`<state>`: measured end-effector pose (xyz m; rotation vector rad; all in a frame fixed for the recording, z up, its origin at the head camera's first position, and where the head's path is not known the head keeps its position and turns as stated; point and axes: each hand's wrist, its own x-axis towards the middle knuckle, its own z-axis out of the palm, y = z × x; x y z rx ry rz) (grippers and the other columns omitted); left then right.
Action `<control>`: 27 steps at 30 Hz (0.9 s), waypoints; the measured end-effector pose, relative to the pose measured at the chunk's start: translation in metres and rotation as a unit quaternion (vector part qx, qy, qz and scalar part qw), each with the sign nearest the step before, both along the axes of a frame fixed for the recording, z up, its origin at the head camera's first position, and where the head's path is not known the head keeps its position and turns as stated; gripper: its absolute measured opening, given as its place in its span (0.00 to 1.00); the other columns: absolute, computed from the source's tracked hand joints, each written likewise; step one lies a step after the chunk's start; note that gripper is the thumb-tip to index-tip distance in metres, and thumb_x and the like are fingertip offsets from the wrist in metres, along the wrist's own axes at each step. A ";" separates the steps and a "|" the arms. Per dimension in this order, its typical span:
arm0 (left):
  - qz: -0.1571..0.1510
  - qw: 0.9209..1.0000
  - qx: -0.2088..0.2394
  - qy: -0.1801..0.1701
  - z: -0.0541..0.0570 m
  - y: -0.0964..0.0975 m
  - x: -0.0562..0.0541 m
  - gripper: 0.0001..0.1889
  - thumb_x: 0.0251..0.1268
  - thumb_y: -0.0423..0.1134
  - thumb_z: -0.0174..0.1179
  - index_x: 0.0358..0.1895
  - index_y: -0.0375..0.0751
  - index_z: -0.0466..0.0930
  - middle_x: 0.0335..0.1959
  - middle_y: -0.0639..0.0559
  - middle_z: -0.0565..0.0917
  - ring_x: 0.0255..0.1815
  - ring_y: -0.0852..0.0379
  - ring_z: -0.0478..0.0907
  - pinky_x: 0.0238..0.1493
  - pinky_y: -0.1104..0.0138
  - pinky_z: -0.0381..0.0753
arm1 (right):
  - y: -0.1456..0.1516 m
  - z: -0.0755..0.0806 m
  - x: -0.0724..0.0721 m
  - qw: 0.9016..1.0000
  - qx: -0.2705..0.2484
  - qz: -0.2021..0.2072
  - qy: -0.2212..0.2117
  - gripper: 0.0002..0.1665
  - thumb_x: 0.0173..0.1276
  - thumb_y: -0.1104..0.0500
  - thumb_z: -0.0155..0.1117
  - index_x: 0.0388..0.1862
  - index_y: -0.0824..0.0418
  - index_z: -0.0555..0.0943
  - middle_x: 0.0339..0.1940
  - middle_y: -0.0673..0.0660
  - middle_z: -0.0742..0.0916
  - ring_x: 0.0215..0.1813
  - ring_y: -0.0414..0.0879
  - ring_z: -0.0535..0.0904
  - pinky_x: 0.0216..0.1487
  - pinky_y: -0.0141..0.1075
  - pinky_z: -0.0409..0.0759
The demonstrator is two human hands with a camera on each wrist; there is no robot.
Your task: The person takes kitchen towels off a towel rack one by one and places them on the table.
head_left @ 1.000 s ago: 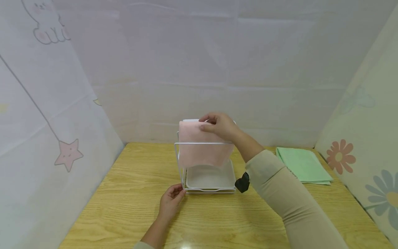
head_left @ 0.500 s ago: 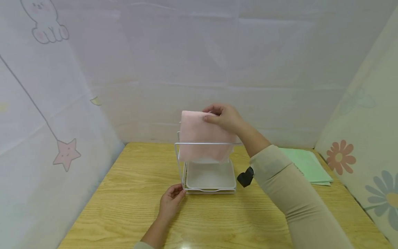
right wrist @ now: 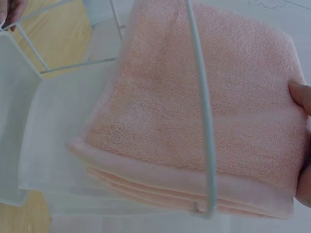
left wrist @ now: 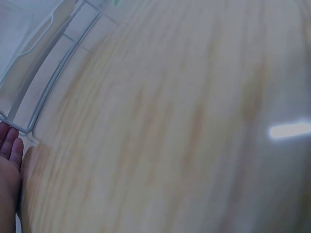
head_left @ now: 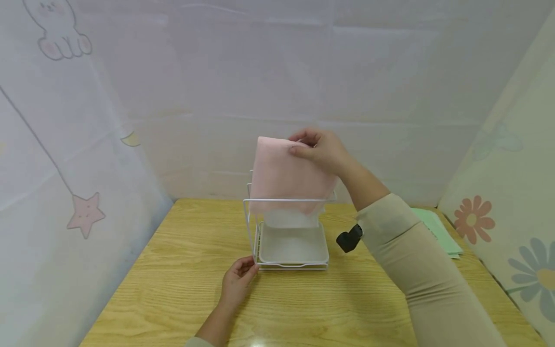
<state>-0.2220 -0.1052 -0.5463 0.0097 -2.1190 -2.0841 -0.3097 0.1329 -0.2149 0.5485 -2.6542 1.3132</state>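
A folded pink towel [head_left: 288,176] hangs from my right hand [head_left: 323,150], which pinches its top edge between thumb and fingers. Its lower part is behind the top front bar of a white wire rack [head_left: 289,199]. In the right wrist view the towel [right wrist: 209,97] shows several folded layers, with only part of the right hand [right wrist: 302,145] visible. Low at the rack's front left corner, my left hand [head_left: 238,282] holds the frame between thumb and fingers. The left wrist view shows the left hand's fingers [left wrist: 10,141] at the rack's corner [left wrist: 26,127].
A white tray [head_left: 295,245] sits in the bottom of the rack, with another white tray [head_left: 291,219] behind and above it. A folded green cloth [head_left: 440,233] lies at the right of the wooden table [head_left: 182,270]. Printed fabric walls [head_left: 217,96] surround the table.
My right hand has risen and shifted slightly right, drawing the pink towel upward in the rack. More of the white tray behind shows below it. The left hand has stayed at the corner.
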 end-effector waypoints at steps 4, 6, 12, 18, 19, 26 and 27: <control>0.001 1.000 0.001 -0.007 0.001 0.000 -0.001 0.16 0.62 0.30 0.65 0.51 0.26 0.79 0.48 0.32 0.82 0.39 0.69 0.79 0.44 0.79 0.80 | 0.003 0.010 0.002 1.000 -0.007 -0.008 0.009 0.17 0.64 0.50 0.70 0.51 0.51 0.84 0.42 0.53 0.88 0.41 0.43 0.80 0.41 0.33 0.76; 0.000 1.000 0.000 -0.012 0.003 0.001 0.000 0.16 0.63 0.30 0.65 0.52 0.26 0.79 0.48 0.33 0.82 0.40 0.69 0.78 0.44 0.79 0.80 | 0.005 0.015 0.004 1.000 -0.008 -0.015 0.011 0.18 0.64 0.49 0.71 0.51 0.51 0.84 0.43 0.53 0.88 0.41 0.43 0.79 0.41 0.33 0.76; 0.001 1.000 0.002 -0.018 0.004 0.001 0.000 0.16 0.63 0.29 0.65 0.52 0.26 0.78 0.49 0.32 0.82 0.40 0.69 0.78 0.44 0.80 0.80 | 0.015 0.032 0.010 0.999 -0.021 -0.030 0.020 0.20 0.62 0.47 0.72 0.52 0.49 0.83 0.42 0.50 0.87 0.43 0.42 0.80 0.44 0.33 0.76; 0.001 1.000 0.000 -0.018 0.003 0.001 -0.001 0.16 0.63 0.30 0.64 0.52 0.26 0.78 0.49 0.32 0.82 0.40 0.69 0.78 0.44 0.79 0.80 | 0.025 0.047 0.017 0.998 -0.036 -0.038 0.036 0.20 0.62 0.46 0.72 0.52 0.49 0.83 0.35 0.46 0.86 0.40 0.42 0.79 0.41 0.32 0.76; 0.001 1.000 -0.002 -0.017 0.003 0.001 -0.001 0.16 0.63 0.30 0.64 0.52 0.26 0.78 0.49 0.32 0.82 0.40 0.69 0.78 0.44 0.79 0.80 | 0.026 0.050 0.018 0.998 -0.038 -0.039 0.039 0.20 0.62 0.46 0.72 0.52 0.49 0.84 0.34 0.45 0.85 0.39 0.42 0.79 0.40 0.32 0.76; -0.001 1.000 -0.004 -0.016 0.002 0.001 0.000 0.16 0.64 0.31 0.64 0.53 0.26 0.78 0.49 0.32 0.82 0.40 0.68 0.78 0.44 0.79 0.80 | 0.042 0.067 0.029 0.995 -0.057 -0.064 0.054 0.20 0.59 0.46 0.74 0.51 0.46 0.85 0.33 0.42 0.86 0.37 0.40 0.79 0.38 0.30 0.76; -0.002 1.000 -0.004 -0.015 0.001 0.001 -0.001 0.16 0.64 0.31 0.64 0.53 0.26 0.78 0.49 0.32 0.82 0.40 0.68 0.78 0.44 0.79 0.80 | 0.046 0.070 0.030 0.994 -0.063 -0.066 0.056 0.20 0.59 0.46 0.74 0.50 0.46 0.85 0.33 0.41 0.86 0.37 0.39 0.80 0.37 0.30 0.77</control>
